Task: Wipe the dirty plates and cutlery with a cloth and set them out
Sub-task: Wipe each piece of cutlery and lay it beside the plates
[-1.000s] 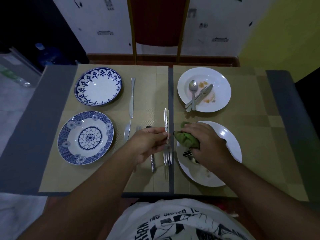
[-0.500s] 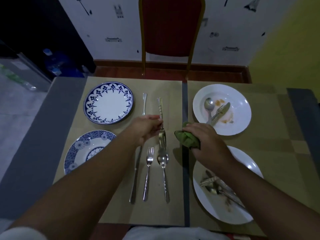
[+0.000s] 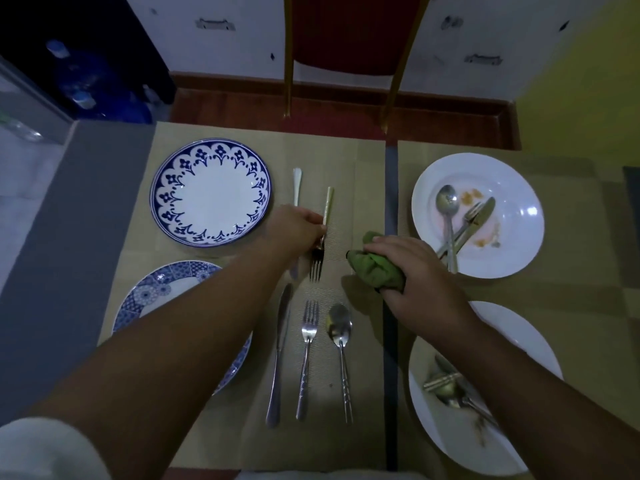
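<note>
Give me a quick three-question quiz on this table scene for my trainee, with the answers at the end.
1. True or false: the right grip holds a green cloth.
2. What does the left grip hold? A knife, B fork, C spoon.
3. How many pieces of cutlery lie in the far white plate?
Key: 1 true; 2 B; 3 three.

left arm (image 3: 156,341): bare from wrist to past the elbow | left sleeve (image 3: 45,448): short, pale whitish cloth, rounded hem, blurred in the lower left corner | right arm (image 3: 519,393): bare along all that shows | left grip (image 3: 294,230), right grip (image 3: 415,268): bare | shirt (image 3: 311,476): thin pale strip along the bottom edge
</note>
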Tool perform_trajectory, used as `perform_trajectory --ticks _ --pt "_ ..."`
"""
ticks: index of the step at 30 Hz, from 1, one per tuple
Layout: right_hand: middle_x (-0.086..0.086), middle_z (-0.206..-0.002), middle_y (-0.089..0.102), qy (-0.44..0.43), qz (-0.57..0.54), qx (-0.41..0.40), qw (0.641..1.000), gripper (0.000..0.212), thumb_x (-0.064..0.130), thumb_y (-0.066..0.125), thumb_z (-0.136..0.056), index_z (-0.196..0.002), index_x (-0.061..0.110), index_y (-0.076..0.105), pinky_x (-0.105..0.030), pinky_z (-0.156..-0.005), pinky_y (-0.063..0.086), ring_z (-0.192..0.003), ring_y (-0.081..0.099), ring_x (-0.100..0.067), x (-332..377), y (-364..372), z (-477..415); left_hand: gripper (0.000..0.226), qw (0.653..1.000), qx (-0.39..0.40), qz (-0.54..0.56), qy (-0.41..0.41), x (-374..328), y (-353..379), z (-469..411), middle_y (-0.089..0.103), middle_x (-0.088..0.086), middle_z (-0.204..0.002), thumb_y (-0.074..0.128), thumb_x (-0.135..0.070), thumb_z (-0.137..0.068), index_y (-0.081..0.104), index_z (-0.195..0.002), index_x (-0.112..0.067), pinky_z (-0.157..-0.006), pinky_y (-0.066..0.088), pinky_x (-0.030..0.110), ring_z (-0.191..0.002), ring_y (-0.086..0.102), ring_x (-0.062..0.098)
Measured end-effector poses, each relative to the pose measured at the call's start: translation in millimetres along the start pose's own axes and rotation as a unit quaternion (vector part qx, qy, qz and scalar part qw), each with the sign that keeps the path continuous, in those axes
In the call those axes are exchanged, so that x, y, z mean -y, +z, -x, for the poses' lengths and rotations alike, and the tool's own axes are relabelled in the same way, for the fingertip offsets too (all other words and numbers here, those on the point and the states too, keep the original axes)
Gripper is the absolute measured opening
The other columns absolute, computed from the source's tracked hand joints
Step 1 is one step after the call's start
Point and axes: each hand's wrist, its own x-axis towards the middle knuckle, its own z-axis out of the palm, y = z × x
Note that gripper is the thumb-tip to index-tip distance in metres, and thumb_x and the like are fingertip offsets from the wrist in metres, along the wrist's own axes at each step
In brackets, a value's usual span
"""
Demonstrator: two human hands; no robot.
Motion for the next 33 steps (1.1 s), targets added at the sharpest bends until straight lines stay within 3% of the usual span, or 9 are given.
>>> perform_trajectory --ticks 3,6,9,12,15,18,20,23,33 --pt "0.004 -0.131 0.057 0.004 0.0 -0.001 1.0 0.066 -0.002 0.07 -0.069 -0.129 0.021 0.059 -0.031 -0.107 0.034 -0.125 0.048 -0.018 -1 1 -3 0.019 0.999 -0.03 -0.036 0.021 -2 -3 6 0.076 0.0 -0.092 0.068 -0.026 -0.092 0.077 -0.106 -0.017 -0.073 0.065 0.045 -0.075 0.076 0.02" --pt "0.003 -0.13 0.058 0.006 -0.001 -0.002 1.0 0.067 -0.003 0.07 -0.068 -0.129 0.02 0.059 -0.029 -0.107 0.033 -0.125 0.048 -0.017 -2 2 -5 0.029 0.999 -0.042 0.028 -0.006 -2 -5 14 0.077 0.011 -0.083 0.06 -0.031 -0.079 0.078 -0.086 -0.009 -0.08 0.063 0.05 -0.08 0.076 0.029" --pt "0.003 -0.128 0.059 0.003 -0.006 0.0 1.0 0.066 -0.004 0.069 -0.067 -0.128 0.019 0.06 -0.017 -0.106 0.028 -0.123 0.048 -0.014 -2 5 -5 0.033 0.991 -0.042 0.103 -0.069 1 -5 17 0.076 0.022 -0.096 0.059 -0.029 -0.083 0.071 -0.088 0.001 -0.085 0.061 0.055 -0.088 0.075 0.034" --pt "0.004 -0.13 0.058 0.007 -0.009 0.005 1.0 0.065 -0.001 0.07 -0.068 -0.129 0.021 0.06 -0.02 -0.106 0.03 -0.124 0.048 -0.013 -2 7 -2 0.03 0.985 -0.032 0.144 -0.094 5 -4 23 0.077 0.018 -0.087 0.058 -0.026 -0.091 0.073 -0.09 -0.001 -0.083 0.062 0.053 -0.083 0.077 0.032" --pt "0.003 -0.129 0.059 -0.001 -0.014 0.002 1.0 0.064 0.0 0.07 -0.068 -0.128 0.02 0.06 -0.026 -0.106 0.034 -0.124 0.049 -0.014 -2 8 2 0.027 0.992 -0.047 -0.078 0.085 13 -8 35 0.075 -0.005 -0.089 0.055 -0.029 -0.097 0.073 -0.109 -0.015 -0.065 0.06 0.037 -0.065 0.073 0.012" --pt "0.002 -0.128 0.059 -0.001 -0.016 -0.004 1.0 0.064 -0.001 0.07 -0.068 -0.128 0.019 0.06 -0.03 -0.105 0.036 -0.123 0.049 -0.016 -2 8 3 0.054 0.887 0.005 -0.332 0.32 23 -11 36 0.06 0.006 -0.14 0.069 -0.017 -0.091 0.053 -0.143 -0.015 -0.105 0.049 0.042 -0.127 0.058 0.024" --pt "0.002 -0.128 0.06 0.003 -0.017 -0.006 1.0 0.063 -0.002 0.07 -0.068 -0.127 0.019 0.061 -0.03 -0.105 0.036 -0.123 0.05 -0.017 -2 7 4 0.082 0.822 0.061 -0.457 0.335 30 -9 29 0.027 0.009 -0.165 0.073 -0.024 -0.09 0.028 -0.157 -0.013 -0.124 0.023 0.045 -0.153 0.019 0.031" --pt "0.001 -0.128 0.06 0.002 -0.016 -0.007 1.0 0.062 -0.002 0.071 -0.069 -0.127 0.017 0.061 -0.029 -0.105 0.035 -0.122 0.05 -0.016 -1 6 3 0.097 0.766 0.082 -0.541 0.339 39 -5 18 0.005 0.007 -0.17 0.068 -0.045 -0.09 0.01 -0.161 -0.014 -0.125 0.004 0.044 -0.156 -0.001 0.028" --pt "0.001 -0.129 0.059 0.003 -0.007 -0.002 1.0 0.063 -0.001 0.073 -0.069 -0.128 0.017 0.06 -0.018 -0.105 0.029 -0.123 0.049 -0.014 -5 5 -1 0.099 0.787 0.089 -0.517 0.323 34 -3 6 0.002 0.009 -0.17 0.066 -0.05 -0.09 0.006 -0.16 -0.014 -0.124 0.003 0.042 -0.156 -0.002 0.028"
